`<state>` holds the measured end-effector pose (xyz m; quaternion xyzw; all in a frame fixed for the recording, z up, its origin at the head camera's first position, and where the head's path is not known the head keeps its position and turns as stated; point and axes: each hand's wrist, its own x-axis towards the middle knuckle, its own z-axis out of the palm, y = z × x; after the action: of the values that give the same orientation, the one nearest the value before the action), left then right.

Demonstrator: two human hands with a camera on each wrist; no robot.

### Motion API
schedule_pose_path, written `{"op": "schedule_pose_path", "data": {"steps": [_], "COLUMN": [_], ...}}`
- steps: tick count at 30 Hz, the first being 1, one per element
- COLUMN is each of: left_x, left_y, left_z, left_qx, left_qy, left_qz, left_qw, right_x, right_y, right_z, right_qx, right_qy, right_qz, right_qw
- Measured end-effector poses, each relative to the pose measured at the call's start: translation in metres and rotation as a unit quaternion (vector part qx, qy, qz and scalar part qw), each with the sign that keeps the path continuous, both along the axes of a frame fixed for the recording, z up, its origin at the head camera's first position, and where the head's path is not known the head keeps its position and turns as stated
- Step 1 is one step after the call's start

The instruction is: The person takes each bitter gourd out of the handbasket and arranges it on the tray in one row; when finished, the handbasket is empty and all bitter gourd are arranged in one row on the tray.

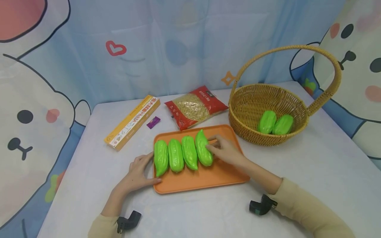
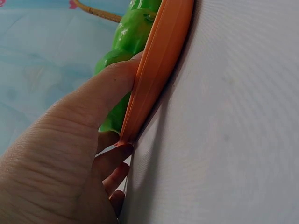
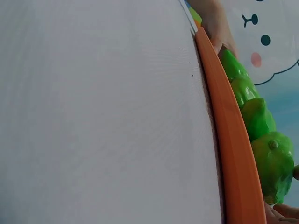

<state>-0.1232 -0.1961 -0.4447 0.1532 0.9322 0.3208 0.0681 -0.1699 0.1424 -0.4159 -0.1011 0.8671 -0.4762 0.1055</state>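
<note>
Four-sided and orange, a tray (image 1: pixel 190 183) lies on the table with several green toy gourds, shaped like bitter melons, side by side on it. My left hand (image 1: pixel 134 173) holds the tray's left edge; in the left wrist view its thumb (image 2: pixel 110 81) reaches over the rim while the fingers are at the corner. With thumb and fingers, my right hand (image 1: pixel 227 150) grips the rightmost gourd (image 1: pixel 203 148), which lies slightly slanted on the tray. The right wrist view shows that gourd (image 3: pixel 273 161) at the end of the row, with only fingertips of the hand visible.
Right of the tray stands a wicker basket (image 1: pixel 247 124) with a tall handle and two green gourds (image 1: pixel 267 121) inside. Behind the tray lie a red-ended bag of pasta (image 1: pixel 194 107), a long yellow pasta box (image 1: pixel 134 122) and a small purple packet (image 1: pixel 153 122).
</note>
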Motion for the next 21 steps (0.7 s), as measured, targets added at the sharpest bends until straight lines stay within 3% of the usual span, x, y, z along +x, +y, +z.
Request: {"op": "schedule_pose_path", "data": {"steps": [6,21], "left_x": [-0.0005,0.0], "left_y": [-0.001,0.0003], "left_z": [-0.0021,0.0013], "left_qx": [-0.008,-0.004], "left_qy": [-0.003,0.008], "left_qz": [-0.001,-0.003], "left_qw": [1.0,1.0], "right_x": [0.0014,0.0004], "right_y": [-0.0053,0.0027], "right_z": [-0.0031,0.0013], "right_qx": [0.019,-0.013], "right_qy": [-0.014,-0.048], "right_qz": [-0.005,0.012], "right_qw": [0.9997,0.9987]}}
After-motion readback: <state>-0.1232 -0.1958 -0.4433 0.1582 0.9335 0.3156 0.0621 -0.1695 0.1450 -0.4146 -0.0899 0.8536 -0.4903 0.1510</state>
